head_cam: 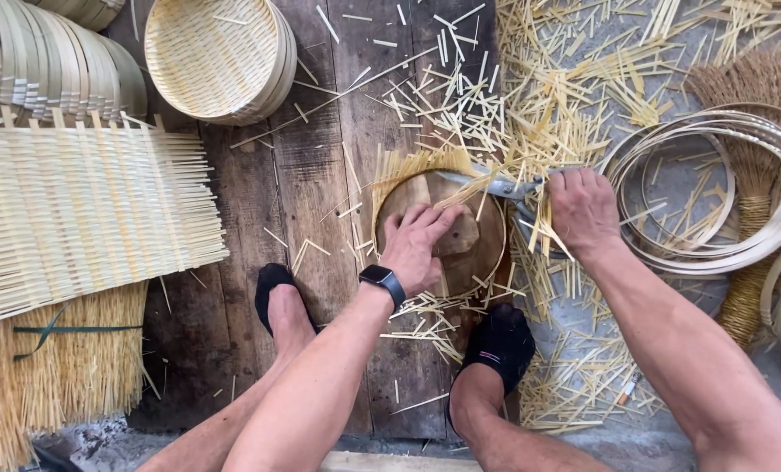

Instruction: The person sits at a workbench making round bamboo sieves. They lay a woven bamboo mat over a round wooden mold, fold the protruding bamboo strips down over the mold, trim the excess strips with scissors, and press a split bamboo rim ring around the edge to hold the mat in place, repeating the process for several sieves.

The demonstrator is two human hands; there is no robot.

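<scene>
Nearest the camera, two feet in black socks [500, 345] rest on the plank floor [320, 201], one on each side of a round wooden disc [487, 253] that lies flat on the boards. The left hand [417, 245], with a black watch [383, 281] at the wrist, presses flat on top of the disc, its fingers [425, 217] spread and open, holding nothing but bearing down on a woven bamboo piece [408, 166] whose strip ends stick out past the disc's far rim. Just right of the disc, the right hand [583, 210] is closed around the handles of metal shears [495, 185], whose blades lie across the disc's far edge among the protruding strips. Cut bamboo offcuts [548, 114] litter the floor around and beyond the disc. Well to the right of the disc lie coiled bamboo hoops [714, 253] and a straw broom [753, 87]. Well to the left lies a flat woven bamboo mat [76, 210]. Beyond the disc, toward the far left, stands a stack of round woven trays [216, 52].
</scene>
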